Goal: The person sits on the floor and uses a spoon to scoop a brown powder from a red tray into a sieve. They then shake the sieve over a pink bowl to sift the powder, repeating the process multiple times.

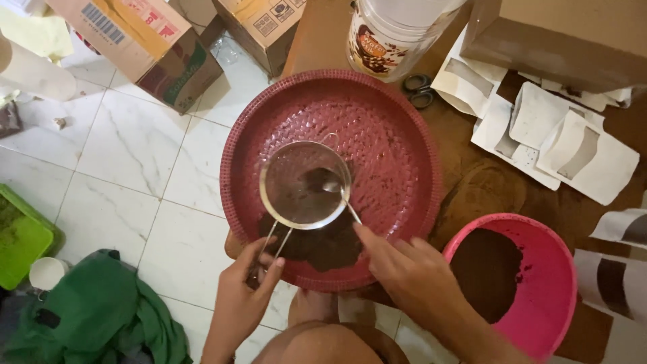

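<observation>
Red and woven, the big round tray is sitting on the floor in front of me, and a dark brown powder pile is lying on its near edge. To the right of it, the pink bowl is holding more of the brown powder. Over the tray I am seeing the metal sieve hanging just above the pile, with a little powder inside. My right hand is closing its fingers on the spoon, and the spoon's scoop is pressing into the sieve's mesh. My left hand is curling tight around the sieve's wire handle at the tray's near rim. White pouches are lying well apart, past the bowl.
</observation>
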